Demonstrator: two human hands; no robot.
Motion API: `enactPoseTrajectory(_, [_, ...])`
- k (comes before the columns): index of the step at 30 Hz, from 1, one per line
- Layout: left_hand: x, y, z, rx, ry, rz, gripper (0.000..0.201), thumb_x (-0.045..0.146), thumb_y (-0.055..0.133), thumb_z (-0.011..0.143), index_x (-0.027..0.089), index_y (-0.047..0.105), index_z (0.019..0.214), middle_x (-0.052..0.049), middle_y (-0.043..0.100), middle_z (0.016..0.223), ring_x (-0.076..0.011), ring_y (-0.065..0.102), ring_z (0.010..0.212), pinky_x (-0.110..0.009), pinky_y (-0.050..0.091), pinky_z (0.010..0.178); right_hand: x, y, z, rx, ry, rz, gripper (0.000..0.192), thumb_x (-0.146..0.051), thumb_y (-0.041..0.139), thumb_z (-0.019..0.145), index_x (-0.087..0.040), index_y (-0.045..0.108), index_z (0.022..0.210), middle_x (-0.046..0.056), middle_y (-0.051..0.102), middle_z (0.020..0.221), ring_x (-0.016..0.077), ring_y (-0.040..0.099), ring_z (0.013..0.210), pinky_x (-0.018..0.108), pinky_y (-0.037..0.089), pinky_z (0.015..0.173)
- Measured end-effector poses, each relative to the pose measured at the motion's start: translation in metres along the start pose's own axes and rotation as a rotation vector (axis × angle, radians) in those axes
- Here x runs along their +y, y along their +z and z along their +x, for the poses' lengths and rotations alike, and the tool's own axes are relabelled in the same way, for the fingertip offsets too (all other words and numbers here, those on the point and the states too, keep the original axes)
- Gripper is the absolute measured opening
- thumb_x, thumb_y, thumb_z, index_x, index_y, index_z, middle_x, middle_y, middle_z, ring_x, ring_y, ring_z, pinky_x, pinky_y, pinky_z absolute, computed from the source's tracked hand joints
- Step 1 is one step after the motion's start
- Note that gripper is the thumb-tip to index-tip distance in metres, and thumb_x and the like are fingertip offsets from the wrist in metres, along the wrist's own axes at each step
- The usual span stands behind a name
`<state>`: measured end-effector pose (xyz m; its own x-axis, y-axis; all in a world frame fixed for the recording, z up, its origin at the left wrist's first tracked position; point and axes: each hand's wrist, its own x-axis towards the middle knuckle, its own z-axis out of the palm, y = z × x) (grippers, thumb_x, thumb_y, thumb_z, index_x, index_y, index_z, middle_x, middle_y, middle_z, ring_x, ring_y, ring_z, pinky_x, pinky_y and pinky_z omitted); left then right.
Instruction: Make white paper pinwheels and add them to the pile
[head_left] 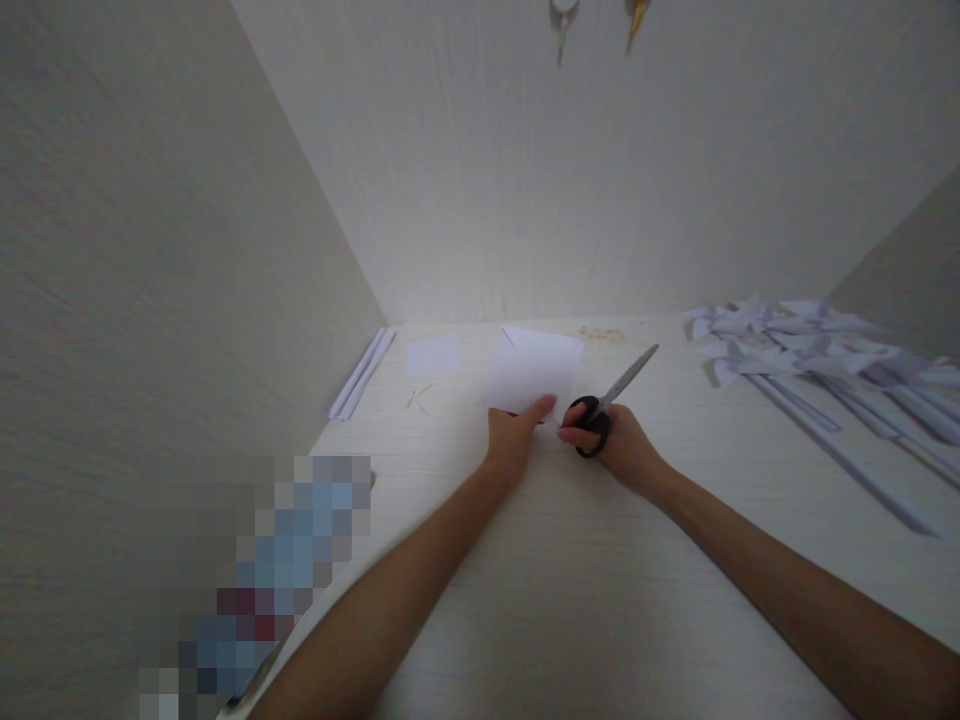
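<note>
"Since you're standing closer, what does the left hand (517, 435) have?"

"A sheet (534, 370). It pinches the near edge, thumb on top and the other fingers tucked beneath. The sheet is over the middle of the table (510, 590), straight ahead of the person, with a short slanting line at its far side, toward the left."

"And the right hand (611, 440)?"

"Closed around the scissors (622, 380), fingers hooked through the black loops, the blades together and pointing away to the right. The fingertips sit just beside the sheet's near right corner; from here I can't quite tell whether they touch it."

"What's over on the left?"

"A small square (433, 355) lying flat, some thin strands (420, 398) just nearer than it, and past those a few rolls (362, 375) side by side, along the left wall (187, 250)."

"And to the right?"

"A heap of pinwheels (795, 340), the white heads overlapping, the sticks (847, 455) slanting out toward the near right."
</note>
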<state>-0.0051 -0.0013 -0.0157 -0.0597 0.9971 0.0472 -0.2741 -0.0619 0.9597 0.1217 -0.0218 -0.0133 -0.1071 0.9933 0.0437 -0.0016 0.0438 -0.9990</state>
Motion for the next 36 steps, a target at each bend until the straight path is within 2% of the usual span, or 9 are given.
enactPoseTrajectory(5, [0.005,0.003,-0.003,0.015,0.017,0.041,0.026,0.027,0.069,0.054,0.013,0.064,0.075,-0.007,0.066,0.081,-0.0166,0.06,0.074,-0.03,0.047,0.071,-0.001,0.001,0.0,0.05,-0.006,-0.06,0.023,-0.03,0.07,0.052,-0.014,0.056,0.061,-0.005,0.048,0.051,0.0067,0.04,0.048,0.022,0.033,0.047])
enactPoseTrajectory(12, [0.01,0.005,-0.006,-0.025,0.05,0.039,0.024,0.024,0.068,0.055,0.014,0.064,0.076,-0.006,0.066,0.082,-0.0162,0.06,0.08,-0.028,0.045,0.075,0.005,0.0,0.002,0.078,-0.029,-0.059,0.024,-0.034,0.068,0.056,-0.014,0.055,0.06,-0.003,0.052,0.052,0.0074,0.043,0.048,0.021,0.033,0.047])
enactPoseTrajectory(27, [0.013,0.005,-0.008,-0.021,0.065,0.104,0.018,0.024,0.068,0.055,0.013,0.064,0.069,-0.005,0.066,0.077,-0.0155,0.059,0.072,-0.027,0.046,0.067,-0.002,0.003,-0.001,0.096,-0.056,-0.174,0.027,-0.038,0.061,0.063,-0.014,0.054,0.053,-0.003,0.048,0.048,0.0064,0.037,0.045,0.02,0.03,0.043])
enactPoseTrajectory(36, [0.011,0.005,-0.006,0.024,0.033,0.09,0.027,0.025,0.068,0.055,0.012,0.064,0.078,-0.006,0.067,0.079,-0.0174,0.061,0.076,-0.03,0.047,0.071,0.001,0.002,-0.001,0.089,-0.072,-0.191,0.026,-0.038,0.062,0.061,-0.014,0.056,0.058,-0.001,0.052,0.05,0.0071,0.04,0.044,0.02,0.032,0.043])
